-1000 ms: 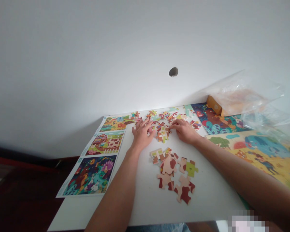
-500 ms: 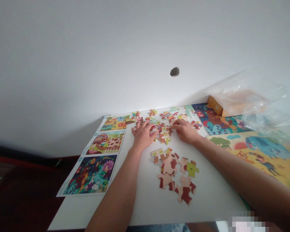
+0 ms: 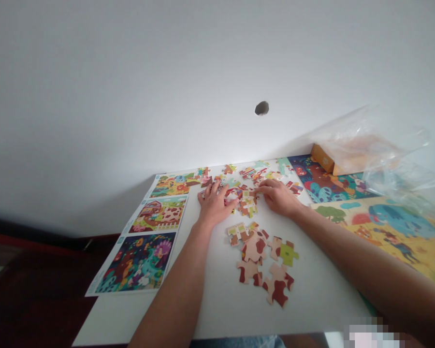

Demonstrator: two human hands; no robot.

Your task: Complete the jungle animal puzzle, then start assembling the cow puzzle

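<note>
My left hand lies over jigsaw puzzle pieces with its fingers spread. A pinkish puzzle piece shows just past its fingertips. My right hand is curled, its fingertips at the edge of a puzzle piece with a white fence. That piece sits above another fence piece, between the two hands. Closer to me lies a loose group of cow-patterned puzzle pieces, pink with brown patches, and a green piece touches its right side.
A sheet with three printed pictures lies left. More pieces are scattered by the wall. On the right are a dark picture puzzle, a yellow safari puzzle, an orange box and a clear plastic bag.
The fingers of my left hand have shifted slightly, and more of the pinkish piece beyond them shows. My right hand stays at the fence piece, almost unmoved.
</note>
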